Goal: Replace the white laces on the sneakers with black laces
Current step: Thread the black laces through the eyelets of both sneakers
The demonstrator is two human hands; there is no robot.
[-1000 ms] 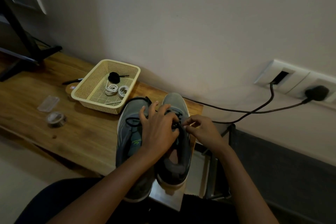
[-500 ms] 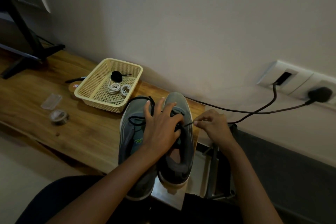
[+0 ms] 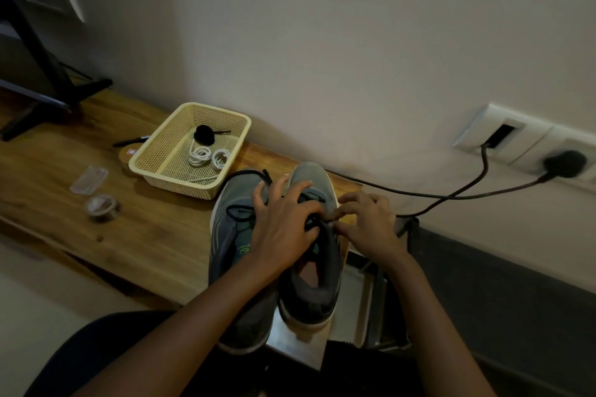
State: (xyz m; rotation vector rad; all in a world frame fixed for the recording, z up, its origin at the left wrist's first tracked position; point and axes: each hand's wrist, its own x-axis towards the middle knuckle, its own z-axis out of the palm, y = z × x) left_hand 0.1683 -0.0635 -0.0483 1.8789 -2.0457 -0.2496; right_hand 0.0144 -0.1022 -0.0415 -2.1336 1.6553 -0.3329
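Nearest: sneakers (image 3: 230, 255) side by side, heels past the counter (image 3: 145, 235) edge, toward the lap. Support beneath unclear. Risk: tipping or sliding off under a hard pull on the lace.

Left hand (image 3: 283, 232): fingers spread and fairly straight, pressing down across both tongues, grasping nothing visible.

Right hand (image 3: 367, 226): fingertips curled, apparently pinching the black lace (image 3: 314, 223) at the eyelets of the sneaker on the right. Risk: lace end slipping from the pinch, or a skipped eyelet, with the left palm covering much of the lacing. Uneven tension likely.

Beyond: loose black loop (image 3: 240, 214) on the other sneaker, prone to snagging under the spread fingers.

Farther: basket (image 3: 180, 185) holding coiled white laces (image 3: 201, 155) and a black bundle (image 3: 203, 134). Well apart, no hazard.
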